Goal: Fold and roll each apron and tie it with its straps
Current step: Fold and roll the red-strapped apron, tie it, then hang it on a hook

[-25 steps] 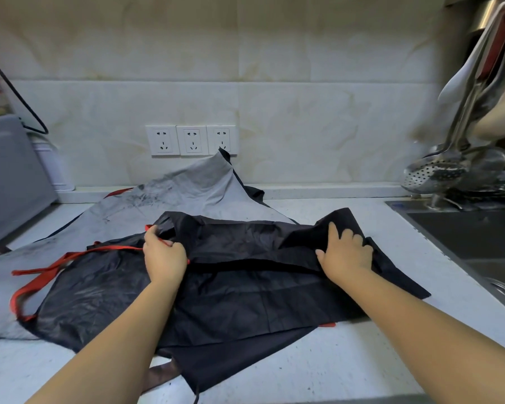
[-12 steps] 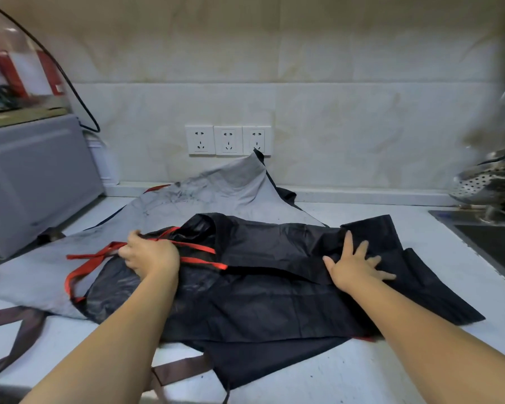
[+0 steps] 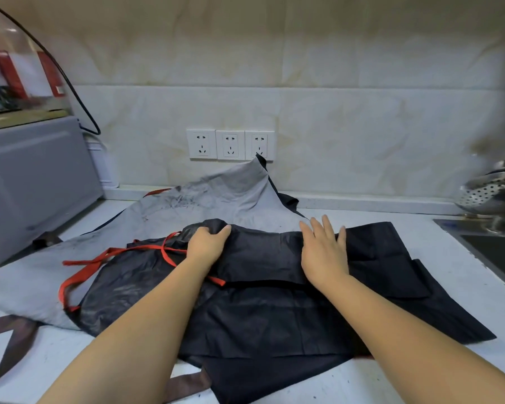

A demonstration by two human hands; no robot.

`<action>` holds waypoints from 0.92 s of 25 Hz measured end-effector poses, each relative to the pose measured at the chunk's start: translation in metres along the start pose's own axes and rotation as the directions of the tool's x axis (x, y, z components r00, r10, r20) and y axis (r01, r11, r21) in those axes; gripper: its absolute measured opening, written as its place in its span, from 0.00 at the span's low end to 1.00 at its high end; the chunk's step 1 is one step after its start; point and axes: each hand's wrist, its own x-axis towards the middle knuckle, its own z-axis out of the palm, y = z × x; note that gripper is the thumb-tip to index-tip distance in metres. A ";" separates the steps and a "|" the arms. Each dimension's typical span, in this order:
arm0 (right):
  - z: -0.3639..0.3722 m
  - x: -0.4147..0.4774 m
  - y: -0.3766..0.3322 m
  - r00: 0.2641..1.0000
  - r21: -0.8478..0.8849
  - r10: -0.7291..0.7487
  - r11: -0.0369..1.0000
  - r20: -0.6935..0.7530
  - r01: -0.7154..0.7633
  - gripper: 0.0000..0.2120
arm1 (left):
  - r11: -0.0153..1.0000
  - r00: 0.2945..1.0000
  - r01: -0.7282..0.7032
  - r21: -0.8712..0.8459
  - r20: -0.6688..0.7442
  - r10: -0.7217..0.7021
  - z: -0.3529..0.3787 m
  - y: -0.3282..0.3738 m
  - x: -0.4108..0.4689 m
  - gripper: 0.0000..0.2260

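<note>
A black apron [image 3: 274, 313] lies spread on the white counter [image 3: 438, 371], with a folded band across its far part. Its red straps [image 3: 99, 260] trail in loops to the left. My left hand [image 3: 207, 243] grips the far folded edge of the black apron near the straps. My right hand [image 3: 322, 252] lies flat on the folded band, fingers apart, pressing it down. Under and behind the black apron lies a grey apron [image 3: 210, 199], its far corner propped against the wall.
A grey microwave [image 3: 32, 182] stands at the left. Three wall sockets [image 3: 231, 144] sit above the grey apron. A sink [image 3: 496, 249] and a perforated metal ladle [image 3: 490, 193] are at the right. Brown straps [image 3: 9, 342] lie at the counter's near left.
My left hand has moved right from the red straps and taken the apron's folded edge. My right hand has slid left and further away along the fold, flat on the cloth.
</note>
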 end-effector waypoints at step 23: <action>0.039 0.031 0.011 0.886 0.077 0.249 0.951 0.391 -0.301 0.37 | 0.705 0.885 -0.383 0.597 0.019 0.465 0.016 -0.026 -0.006 0.40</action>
